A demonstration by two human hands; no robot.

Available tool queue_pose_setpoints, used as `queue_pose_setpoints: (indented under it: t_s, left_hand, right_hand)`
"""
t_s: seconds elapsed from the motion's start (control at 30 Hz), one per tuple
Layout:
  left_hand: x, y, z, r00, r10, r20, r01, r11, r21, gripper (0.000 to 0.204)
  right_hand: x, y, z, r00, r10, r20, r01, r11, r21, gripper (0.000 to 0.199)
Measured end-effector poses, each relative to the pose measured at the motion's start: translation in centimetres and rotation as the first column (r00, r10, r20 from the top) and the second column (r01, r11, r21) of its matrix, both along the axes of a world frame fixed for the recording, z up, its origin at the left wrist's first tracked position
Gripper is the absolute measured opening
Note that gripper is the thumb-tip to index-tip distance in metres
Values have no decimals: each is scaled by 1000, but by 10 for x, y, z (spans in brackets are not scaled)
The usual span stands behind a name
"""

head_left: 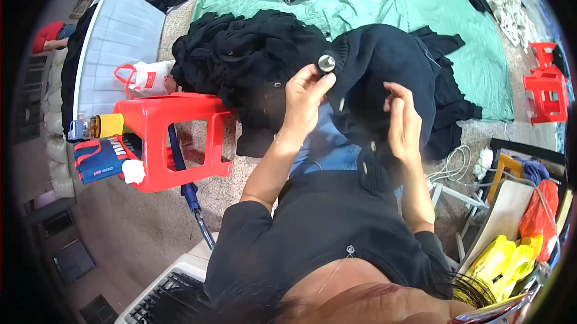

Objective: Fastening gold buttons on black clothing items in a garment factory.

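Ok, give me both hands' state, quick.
Left hand: shut, pinching the garment just beneath its silver button.
Right hand: shut on the garment's fabric.

To my left: a white carrier bag (147,78) with red handles on the floor behind the red stool (171,138); a blue-and-red printed bag (102,159) beside that stool. At my right, yellow plastic bags (502,261).
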State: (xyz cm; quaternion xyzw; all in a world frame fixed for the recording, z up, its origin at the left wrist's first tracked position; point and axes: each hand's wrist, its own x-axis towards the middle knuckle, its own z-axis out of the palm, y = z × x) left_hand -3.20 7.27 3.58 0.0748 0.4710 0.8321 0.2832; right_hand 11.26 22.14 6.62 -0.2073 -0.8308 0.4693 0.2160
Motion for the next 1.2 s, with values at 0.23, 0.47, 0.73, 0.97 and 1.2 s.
queue_pose_setpoints:
  t_s: [0.23,0.47,0.73,0.97,1.2]
  left_hand:
    - [34,3,0,993,-17,-116,12,999,-37,16]
    - [36,1,3,970,-27,-243,3,995,-97,16]
    - [38,-1,0,968,-39,-246,21,997,-77,18]
    - [38,0,2,971,-48,-236,35,998,-57,18]
    - [37,-4,7,974,-53,-219,31,994,-101,15]
  right_hand:
    - [-22,-29,1,967,22,-255,44,967,250,27]
    - [-24,-30,-6,962,62,-267,53,914,403,30]
    - [-28,-31,-9,962,73,-264,50,901,432,31]
    - [-34,-28,-13,944,93,-317,56,900,432,30]
    - [-42,-23,-14,837,-229,-497,-84,844,-530,31]
